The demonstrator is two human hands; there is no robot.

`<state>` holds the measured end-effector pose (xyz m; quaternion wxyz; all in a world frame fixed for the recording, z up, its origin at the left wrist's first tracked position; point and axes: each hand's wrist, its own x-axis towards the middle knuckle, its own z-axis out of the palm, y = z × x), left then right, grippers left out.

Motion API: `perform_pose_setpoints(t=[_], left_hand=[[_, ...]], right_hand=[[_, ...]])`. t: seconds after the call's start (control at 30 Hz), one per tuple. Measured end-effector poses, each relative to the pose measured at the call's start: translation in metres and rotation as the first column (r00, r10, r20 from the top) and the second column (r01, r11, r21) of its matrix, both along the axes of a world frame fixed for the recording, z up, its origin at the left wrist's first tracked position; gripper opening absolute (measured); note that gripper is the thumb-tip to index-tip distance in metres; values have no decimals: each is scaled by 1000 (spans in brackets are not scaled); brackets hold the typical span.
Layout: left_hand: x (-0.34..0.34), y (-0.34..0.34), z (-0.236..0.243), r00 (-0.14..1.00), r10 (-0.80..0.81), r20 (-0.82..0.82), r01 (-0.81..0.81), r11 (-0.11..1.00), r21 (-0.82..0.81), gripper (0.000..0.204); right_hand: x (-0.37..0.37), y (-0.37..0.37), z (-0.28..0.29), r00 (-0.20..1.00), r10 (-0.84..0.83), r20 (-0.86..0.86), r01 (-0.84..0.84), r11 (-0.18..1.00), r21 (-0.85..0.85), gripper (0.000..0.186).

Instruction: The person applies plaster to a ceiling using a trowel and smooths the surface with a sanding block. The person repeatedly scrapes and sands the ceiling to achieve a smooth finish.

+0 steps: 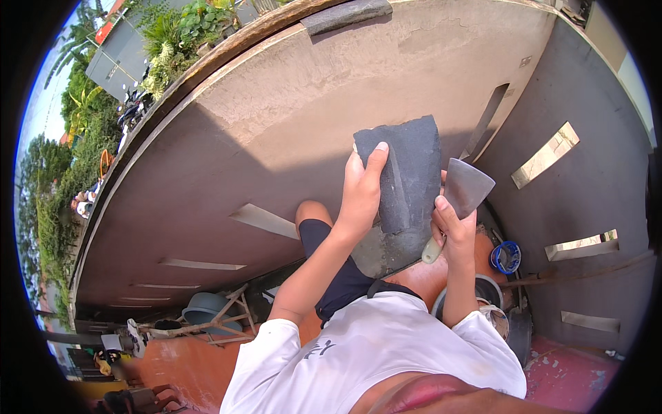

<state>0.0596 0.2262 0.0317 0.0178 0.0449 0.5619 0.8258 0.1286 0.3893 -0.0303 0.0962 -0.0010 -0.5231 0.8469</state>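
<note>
My left hand (362, 193) grips a dark grey flat slab (412, 162) with rough, broken edges, its thumb lying on the slab's face near the upper left corner. The other left fingers are hidden behind it. In my right hand (456, 228) is a scraper (470, 185) with a wide metal blade pointing up and a pale handle showing below the fingers. A right fingertip shows beside the slab's right edge; whether it touches the slab I cannot tell. Slab and scraper are held up in front of the wall, close together.
A plastered wall (289, 148) with slot openings curves ahead, and another dark slab piece (348, 16) lies on its top. A grey wall (572, 200) stands right. Below are a blue bucket (506, 257), a grey-green basin (207, 310) and a wooden frame (231, 319).
</note>
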Motion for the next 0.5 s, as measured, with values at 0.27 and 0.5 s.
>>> perform_pose_setpoints(t=[0.27,0.5], left_hand=[[-65,44,-13,928,-246,-279,248,968,-26,42],[-57,-3,-163,931,-365,-6,344,884,-316,25]], right_hand=[[-97,73,56,914,-377,-151,390,918,68,44],[-219,122,78,688,-555,-468,598,799,-69,39]])
